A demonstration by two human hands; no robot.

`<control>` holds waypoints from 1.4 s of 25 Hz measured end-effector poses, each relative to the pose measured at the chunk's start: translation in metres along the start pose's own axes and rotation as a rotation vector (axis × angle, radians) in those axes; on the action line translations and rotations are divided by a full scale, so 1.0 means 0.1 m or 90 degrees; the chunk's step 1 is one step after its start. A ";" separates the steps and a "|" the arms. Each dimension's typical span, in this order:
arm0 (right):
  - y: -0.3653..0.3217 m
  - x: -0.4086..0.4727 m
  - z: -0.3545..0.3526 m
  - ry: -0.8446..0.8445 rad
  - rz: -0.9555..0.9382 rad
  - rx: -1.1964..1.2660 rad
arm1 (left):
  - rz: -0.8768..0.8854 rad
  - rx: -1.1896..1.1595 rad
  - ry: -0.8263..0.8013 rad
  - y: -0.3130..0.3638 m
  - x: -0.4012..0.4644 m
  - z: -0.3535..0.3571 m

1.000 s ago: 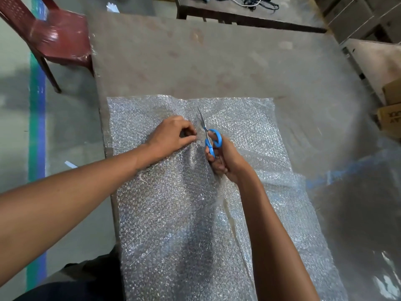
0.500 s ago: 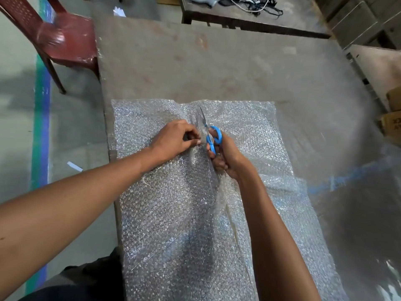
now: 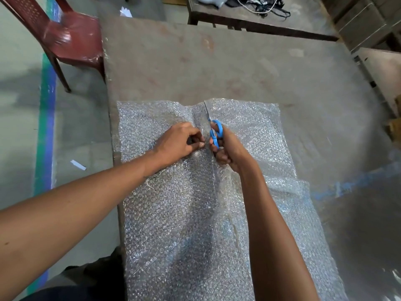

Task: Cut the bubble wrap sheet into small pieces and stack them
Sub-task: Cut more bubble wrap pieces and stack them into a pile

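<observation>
1. Head view — we see the bubble wrap (image 3: 173, 213) spread flat on the table (image 3: 238, 68), at its near left part.
2. Our left hand (image 3: 178, 144) pinches the wrap just beside the cut line.
3. Our right hand (image 3: 227, 153) grips blue scissors (image 3: 214, 133) — fingers curled through the handles, blade tip near the wrap's far edge.
4. A red chair (image 3: 71, 40) stands at far left.

Clear plastic bubble wrap sheet (image 3: 173, 213), glinting and pebbled with small bubbles, scissors with glossy blue plastic handles (image 3: 216, 133) and bright metal blades, worn matt brown table top (image 3: 238, 68) with blotchy patches, shiny dark red plastic chair (image 3: 71, 40), dull grey floor
</observation>
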State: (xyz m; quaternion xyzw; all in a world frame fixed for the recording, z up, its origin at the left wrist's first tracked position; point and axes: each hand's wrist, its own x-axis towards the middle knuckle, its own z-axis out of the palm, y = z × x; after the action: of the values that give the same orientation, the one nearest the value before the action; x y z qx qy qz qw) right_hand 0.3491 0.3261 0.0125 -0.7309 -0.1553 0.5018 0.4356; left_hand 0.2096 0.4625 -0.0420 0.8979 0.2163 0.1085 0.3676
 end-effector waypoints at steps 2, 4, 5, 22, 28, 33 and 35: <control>-0.03 0.06 0.02 0.023 0.002 -0.006 | -0.002 -0.002 0.004 0.00 -0.01 0.00; -0.04 0.12 0.02 0.030 0.005 0.005 | 0.003 -0.005 0.006 0.00 -0.01 0.00; -0.04 0.14 0.00 0.028 0.009 0.012 | 0.005 -0.007 0.006 0.00 -0.01 0.00; -0.45 0.19 -0.15 0.093 -0.027 -0.045 | 0.017 0.037 0.001 -0.04 -0.03 0.06; -0.27 -0.41 -0.13 0.137 -0.137 -0.141 | -0.017 0.209 0.021 0.04 -0.07 -0.02; 0.97 -1.19 0.20 0.466 -0.234 -0.510 | -0.122 0.281 -0.033 0.24 -0.15 -0.08; 1.37 -1.44 0.39 0.548 -0.227 -0.547 | -0.058 0.260 -0.085 0.28 -0.25 -0.01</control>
State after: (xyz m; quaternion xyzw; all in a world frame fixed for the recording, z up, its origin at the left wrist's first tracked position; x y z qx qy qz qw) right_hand 0.2215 0.1711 -0.0148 -0.9397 -0.2735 -0.0244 0.2037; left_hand 0.1963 0.4336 -0.0220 0.9481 0.2496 -0.0141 0.1964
